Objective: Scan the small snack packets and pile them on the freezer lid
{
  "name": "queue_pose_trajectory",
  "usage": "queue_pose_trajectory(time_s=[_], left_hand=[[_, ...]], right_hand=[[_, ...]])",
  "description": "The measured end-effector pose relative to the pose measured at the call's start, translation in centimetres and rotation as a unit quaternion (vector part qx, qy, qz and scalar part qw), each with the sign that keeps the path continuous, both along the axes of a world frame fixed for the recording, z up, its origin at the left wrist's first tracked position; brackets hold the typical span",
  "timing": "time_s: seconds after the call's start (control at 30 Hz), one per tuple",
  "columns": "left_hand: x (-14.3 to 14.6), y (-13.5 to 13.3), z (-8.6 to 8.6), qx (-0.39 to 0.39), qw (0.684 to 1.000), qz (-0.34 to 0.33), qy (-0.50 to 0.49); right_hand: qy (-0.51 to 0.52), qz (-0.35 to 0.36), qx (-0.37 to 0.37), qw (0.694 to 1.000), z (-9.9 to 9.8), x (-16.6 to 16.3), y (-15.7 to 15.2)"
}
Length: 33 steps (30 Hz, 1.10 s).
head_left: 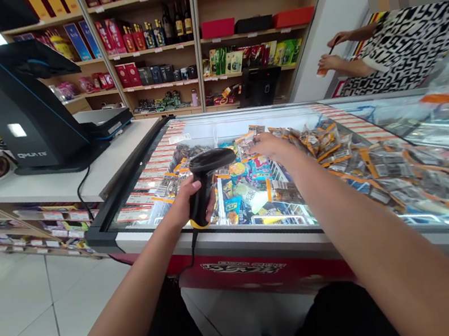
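Observation:
My left hand (190, 198) is wrapped round the handle of a black barcode scanner (211, 160), its head level and pointing right over the freezer's glass top. A cable hangs from the handle's yellow-trimmed base. Farther forward, my right hand (271, 145) has its fingers bent round the edge of a small clear and orange snack packet (245, 143); part of the grip is hidden. Heaps of similar orange-edged packets (323, 143) lie on the glass to the right and behind. Blue ice-cream wrappers (257, 169) show below the glass in the middle.
A black checkout terminal (42, 106) stands on the white counter (76, 184) at left. Price labels (143, 196) line the freezer's left side. Shelves (154, 53) of boxes and bottles rise behind. At the far right a person in a patterned shirt (419, 43) holds a small item.

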<state>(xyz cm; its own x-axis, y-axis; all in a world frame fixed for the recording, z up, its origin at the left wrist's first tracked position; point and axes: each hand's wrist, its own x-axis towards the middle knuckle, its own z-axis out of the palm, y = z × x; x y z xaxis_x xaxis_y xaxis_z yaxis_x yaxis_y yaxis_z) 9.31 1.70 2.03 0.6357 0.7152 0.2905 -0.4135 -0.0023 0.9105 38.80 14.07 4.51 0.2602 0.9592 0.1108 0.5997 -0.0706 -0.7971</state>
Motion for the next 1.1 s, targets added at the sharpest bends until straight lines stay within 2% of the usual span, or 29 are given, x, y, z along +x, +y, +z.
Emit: queue_pose_trajectory(time_s=[0.1, 0.27, 0.77, 0.87, 1.0, 1.03, 1.1], left_hand=[[0.0, -0.1, 0.1, 0.01, 1.0, 0.001, 0.002], [-0.2, 0.0, -0.1, 0.021, 0.999, 0.003, 0.032], [-0.1, -0.1, -0.6, 0.003, 0.996, -0.011, 0.089], [-0.2, -0.1, -0.5, 0.011, 0.998, 0.001, 0.064], [-0.2, 0.0, -0.4, 0.013, 0.999, 0.027, 0.011], [-0.2, 0.0, -0.4, 0.012, 0.999, 0.03, 0.005], [-0.3, 0.1, -0.4, 0.013, 1.0, 0.029, 0.002]], right_hand=[[0.081, 0.017, 0.022, 0.996, 0.0, -1.1, -1.5], [0.234, 0.018, 0.009, 0.972, 0.7, -3.4, -3.7], [0.206, 0.032, 0.01, 0.978, 1.7, -4.6, -5.4], [0.16, 0.076, 0.019, 0.984, 1.3, -5.0, -5.1], [0.005, 0.218, -0.005, 0.976, 0.1, -6.0, -3.7], [-0.052, 0.223, -0.005, 0.973, -0.2, -6.0, -3.3], [-0.173, 0.164, 0.002, 0.971, -0.6, -5.5, -2.4]])
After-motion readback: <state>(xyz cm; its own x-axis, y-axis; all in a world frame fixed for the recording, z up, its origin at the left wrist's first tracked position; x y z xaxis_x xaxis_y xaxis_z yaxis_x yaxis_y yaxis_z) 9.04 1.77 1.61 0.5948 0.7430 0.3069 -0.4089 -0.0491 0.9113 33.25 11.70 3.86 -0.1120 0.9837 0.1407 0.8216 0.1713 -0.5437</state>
